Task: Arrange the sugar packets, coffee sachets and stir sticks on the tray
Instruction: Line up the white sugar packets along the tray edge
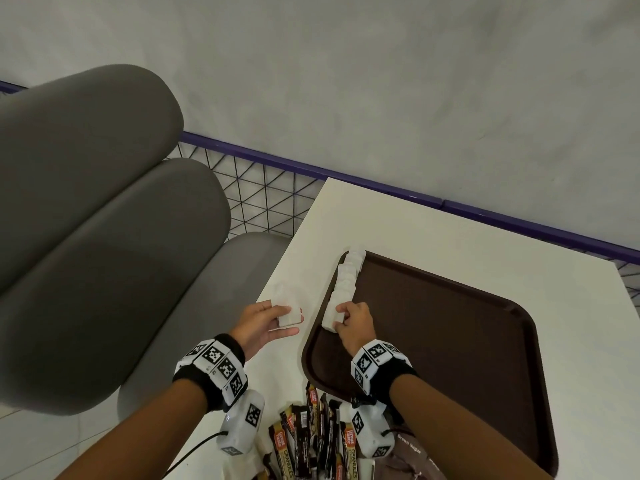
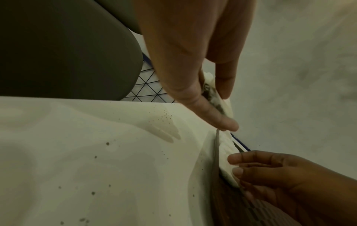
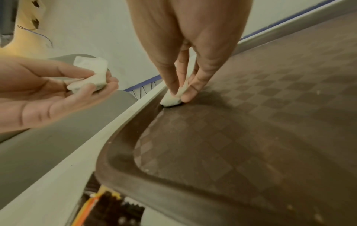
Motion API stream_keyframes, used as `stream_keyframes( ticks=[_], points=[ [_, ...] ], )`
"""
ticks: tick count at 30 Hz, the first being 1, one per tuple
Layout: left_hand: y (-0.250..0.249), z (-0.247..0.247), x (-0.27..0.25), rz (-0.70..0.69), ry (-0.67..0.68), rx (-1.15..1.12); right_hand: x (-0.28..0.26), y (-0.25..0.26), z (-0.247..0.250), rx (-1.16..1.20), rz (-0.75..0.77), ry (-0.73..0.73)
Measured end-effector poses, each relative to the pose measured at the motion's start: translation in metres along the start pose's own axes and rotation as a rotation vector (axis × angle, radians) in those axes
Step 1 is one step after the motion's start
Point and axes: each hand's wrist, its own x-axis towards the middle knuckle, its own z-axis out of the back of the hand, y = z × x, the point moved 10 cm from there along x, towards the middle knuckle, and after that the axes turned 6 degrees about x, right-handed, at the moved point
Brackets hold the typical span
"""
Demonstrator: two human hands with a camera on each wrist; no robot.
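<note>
White sugar packets (image 1: 344, 282) form one row along the left inner edge of the brown tray (image 1: 485, 341), running from its far corner toward the near end. Right hand (image 1: 355, 327) pinches one packet (image 3: 173, 97) between thumb and fingers, its lower end touching the tray floor at the near end of the row. Left hand (image 1: 265, 323) hangs over the table (image 1: 433, 230) just left of the tray, palm up, fingers loosely curled round a few more packets (image 1: 289, 315).

Judgement: sugar stage well along, not finished. Coffee sachets (image 1: 311, 438) lie in a loose heap at the table's near edge, off the tray; that stage not begun. Stir sticks: none identifiable in any view. Rest of tray floor bare.
</note>
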Motion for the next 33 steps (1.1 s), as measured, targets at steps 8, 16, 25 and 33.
stream_keyframes(
  ticks=[8,16,25,33],
  points=[
    [-0.005,-0.004,-0.006,-0.027,0.0,0.078,-0.016,0.028,0.011,0.167,0.084,-0.059],
    [-0.003,-0.025,-0.016,-0.012,0.099,0.117,-0.033,0.066,-0.002,0.524,0.161,0.062],
    [-0.007,-0.025,-0.021,-0.007,0.087,0.023,-0.034,0.063,0.009,0.57,0.176,-0.013],
    [-0.003,-0.023,-0.015,-0.048,0.068,0.124,-0.037,0.061,-0.001,0.542,0.204,0.094]
  ],
)
